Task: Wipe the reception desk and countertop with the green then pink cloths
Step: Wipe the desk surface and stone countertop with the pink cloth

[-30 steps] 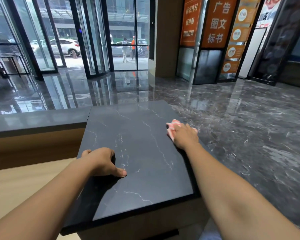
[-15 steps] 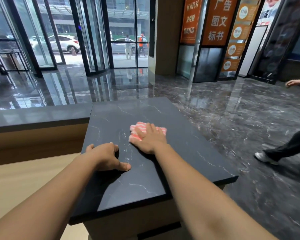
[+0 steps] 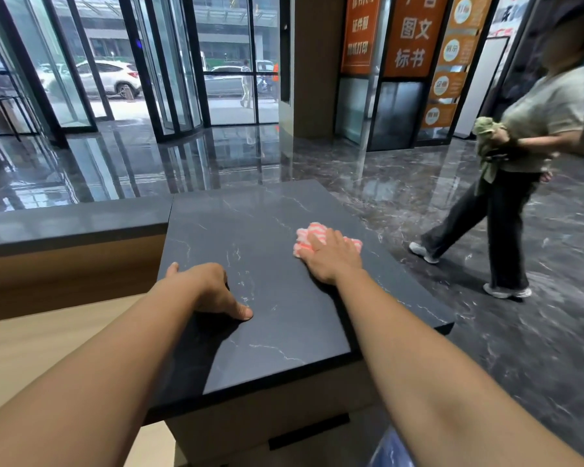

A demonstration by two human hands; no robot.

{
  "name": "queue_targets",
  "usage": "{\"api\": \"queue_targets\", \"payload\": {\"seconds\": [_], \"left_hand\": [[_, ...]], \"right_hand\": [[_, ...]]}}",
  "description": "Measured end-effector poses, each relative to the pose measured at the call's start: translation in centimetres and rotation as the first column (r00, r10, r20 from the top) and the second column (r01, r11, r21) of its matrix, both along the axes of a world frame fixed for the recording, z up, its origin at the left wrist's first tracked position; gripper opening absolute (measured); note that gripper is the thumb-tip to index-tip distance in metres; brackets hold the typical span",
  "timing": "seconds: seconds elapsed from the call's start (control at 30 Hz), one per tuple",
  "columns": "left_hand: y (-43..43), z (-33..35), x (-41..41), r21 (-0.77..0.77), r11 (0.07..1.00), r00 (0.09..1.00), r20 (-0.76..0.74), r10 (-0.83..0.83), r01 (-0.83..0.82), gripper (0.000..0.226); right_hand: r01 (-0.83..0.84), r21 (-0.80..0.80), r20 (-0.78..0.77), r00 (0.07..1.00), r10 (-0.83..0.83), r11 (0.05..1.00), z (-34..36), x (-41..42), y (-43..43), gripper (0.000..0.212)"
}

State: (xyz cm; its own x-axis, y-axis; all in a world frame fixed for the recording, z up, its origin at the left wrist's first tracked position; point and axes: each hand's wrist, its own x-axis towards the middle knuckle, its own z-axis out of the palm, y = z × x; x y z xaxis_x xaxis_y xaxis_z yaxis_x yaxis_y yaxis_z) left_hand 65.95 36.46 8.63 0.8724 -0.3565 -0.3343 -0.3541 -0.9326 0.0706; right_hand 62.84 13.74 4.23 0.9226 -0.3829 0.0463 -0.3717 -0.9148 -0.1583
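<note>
A dark marble countertop (image 3: pixel 270 332) fills the middle of the head view. On its right part lies a bunched pink-and-white striped cloth (image 3: pixel 309 232). My right hand (image 3: pixel 332 257) presses flat on the cloth with its fingers spread. My left hand (image 3: pixel 209 288) rests at the countertop's left edge, fingers curled over the edge and thumb lying on top. A green cloth (image 3: pixel 484 126) is in the hands of a person walking past at the right.
The passer-by (image 3: pixel 506 197) walks on the glossy marble floor close to the countertop's right side. A lower dark ledge (image 3: pixel 75 220) runs off to the left above a pale wooden desk surface (image 3: pixel 31 342). Glass doors stand at the back.
My right hand slid the pink cloth left to the middle of the countertop, then back toward the right. A person has walked in from the right. My left hand stayed put.
</note>
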Motion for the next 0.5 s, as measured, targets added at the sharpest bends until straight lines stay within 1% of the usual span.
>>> {"api": "queue_targets", "payload": {"seconds": [0.1,0.2,0.37,0.5], "left_hand": [[-0.1,0.0,-0.1,0.013,1.0,1.0,-0.001,-0.002,0.002,0.09],[0.0,-0.1,-0.1,0.009,1.0,1.0,-0.005,-0.009,0.009,0.09],[0.1,-0.2,0.0,-0.007,1.0,1.0,-0.017,-0.012,0.012,0.089],[0.4,-0.6,-0.2,-0.036,0.999,1.0,-0.006,-0.021,0.021,0.089]], "right_hand": [[0.136,-0.012,-0.03,0.99,-0.136,0.991,-0.1,-1.9,-4.8,0.056],[0.208,0.052,-0.069,0.976,-0.204,0.977,-0.1,-3.2,-7.0,0.061],[0.2,-0.022,-0.085,0.976,-0.202,0.979,-0.2,-3.6,-6.1,0.06],[0.134,-0.015,-0.114,0.984,-0.135,0.991,-0.6,-3.7,-3.7,0.061]]}}
